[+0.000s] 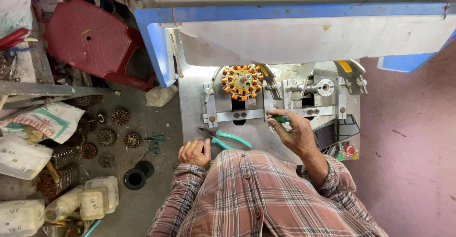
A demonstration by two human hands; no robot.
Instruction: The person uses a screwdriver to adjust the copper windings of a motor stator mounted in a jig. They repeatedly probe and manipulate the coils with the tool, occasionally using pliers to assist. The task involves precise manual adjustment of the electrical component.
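Plaid-shirt torso [256,199] | left hand [194,152] flat, empty, beside teal pliers [227,138] | right hand [295,131] pinching green-handled tool [280,119] | stator [242,82] on jig, coils fully wound

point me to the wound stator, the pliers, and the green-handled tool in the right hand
wound stator [242,82], head view, on its metal hub inside the ring of copper coils.
pliers [232,138], head view, on the upper teal handle.
green-handled tool [281,119], head view, on the green grip showing between the right hand's fingers.
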